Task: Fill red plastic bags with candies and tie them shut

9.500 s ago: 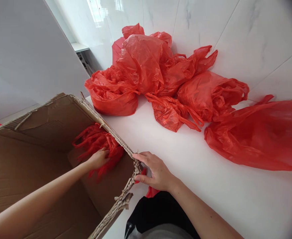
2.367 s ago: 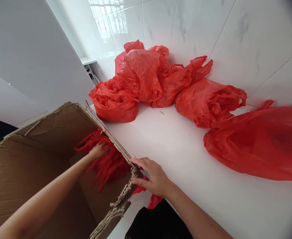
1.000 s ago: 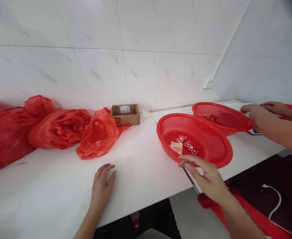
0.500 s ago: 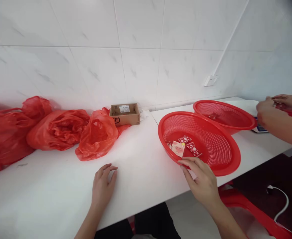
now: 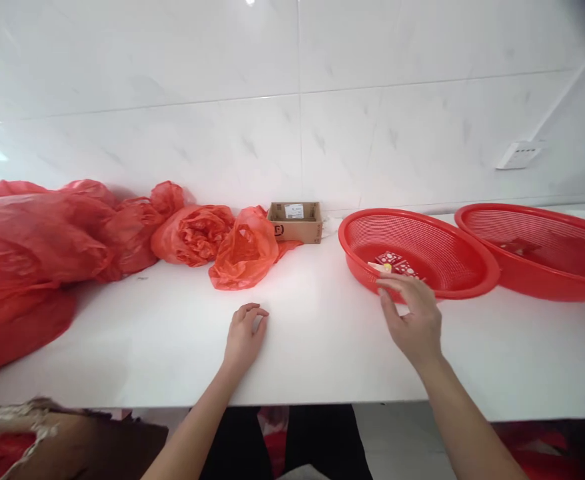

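My left hand (image 5: 245, 333) rests on the white table, fingers loosely curled, thumb apart, holding nothing. At the near rim of a red plastic basket (image 5: 455, 260) is my right hand (image 5: 415, 313). Its fingers bend over the rim, with the thumb lower on the outer side; the hand hides part of the contact. Inside this perforated basket lie red packets with white dots (image 5: 390, 258) and a pale card (image 5: 378, 267), partly covered by my fingers. A second red basket (image 5: 557, 283) stands to the right, with dark red items in its bottom.
Red plastic bags (image 5: 245, 250) spread along the left and back of the table (image 5: 172, 347). A small cardboard box (image 5: 297, 232) stands by the wall. At lower left is a torn-edged carton (image 5: 87, 443). A socket (image 5: 520, 155) is on the tiled wall.
My view has swung left, so the other person's hands and the scale are out of sight. More red bags and the carton have come into view. Both my hands keep nearly the same pose.
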### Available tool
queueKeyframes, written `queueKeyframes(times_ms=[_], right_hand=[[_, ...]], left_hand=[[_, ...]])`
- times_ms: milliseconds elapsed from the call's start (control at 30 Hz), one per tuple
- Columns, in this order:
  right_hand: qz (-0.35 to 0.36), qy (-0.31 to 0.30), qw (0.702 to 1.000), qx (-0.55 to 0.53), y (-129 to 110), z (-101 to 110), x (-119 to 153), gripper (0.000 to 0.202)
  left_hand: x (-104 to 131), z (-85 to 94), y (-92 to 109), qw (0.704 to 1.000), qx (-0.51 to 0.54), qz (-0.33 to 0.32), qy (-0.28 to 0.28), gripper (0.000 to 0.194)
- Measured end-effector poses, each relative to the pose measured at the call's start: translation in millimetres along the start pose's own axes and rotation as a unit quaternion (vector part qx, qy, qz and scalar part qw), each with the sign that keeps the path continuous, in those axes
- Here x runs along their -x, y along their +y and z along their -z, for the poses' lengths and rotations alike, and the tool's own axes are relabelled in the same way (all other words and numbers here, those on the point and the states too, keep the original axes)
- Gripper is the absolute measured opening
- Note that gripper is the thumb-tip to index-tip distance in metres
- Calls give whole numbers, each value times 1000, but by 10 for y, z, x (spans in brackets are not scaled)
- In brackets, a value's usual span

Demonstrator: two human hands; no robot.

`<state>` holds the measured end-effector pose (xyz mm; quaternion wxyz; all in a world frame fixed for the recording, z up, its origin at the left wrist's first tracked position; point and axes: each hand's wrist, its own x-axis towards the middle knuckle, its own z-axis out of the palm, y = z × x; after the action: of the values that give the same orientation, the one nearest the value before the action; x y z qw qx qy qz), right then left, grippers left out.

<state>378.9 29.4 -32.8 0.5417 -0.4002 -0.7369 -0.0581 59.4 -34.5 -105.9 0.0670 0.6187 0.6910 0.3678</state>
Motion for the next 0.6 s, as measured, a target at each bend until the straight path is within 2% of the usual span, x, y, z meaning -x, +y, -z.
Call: queueKeyframes(times_ms=[100, 200, 300, 367, 433, 500, 600], right_hand=[[-16, -113, 987, -109, -254, -325, 139, 16], [-23, -204, 966, -156, -425, -634, 376, 13], [-11, -272, 949, -158, -463, -795, 557, 16], [-20, -296, 942, -156, -436, -819, 609, 17], [-43, -296, 942, -149, -393, -812, 620, 17], [-59, -290, 944, -143, -350, -805, 613, 16], [-61, -267, 951, -142, -325, -794, 593, 17]], left_hand=[[30, 1, 9, 999, -8, -2, 40, 22], [-14, 63, -4, 993, -34, 7, 111, 47], [-243, 193, -62, 984, -85, -12, 153, 63], [-479, 292, -121, 981, -122, -38, 143, 66], [-694, 377, -185, 980, -150, -55, 116, 62], [-795, 437, -236, 980, -169, -62, 85, 46], [-639, 475, -251, 979, -182, -80, 38, 19]])
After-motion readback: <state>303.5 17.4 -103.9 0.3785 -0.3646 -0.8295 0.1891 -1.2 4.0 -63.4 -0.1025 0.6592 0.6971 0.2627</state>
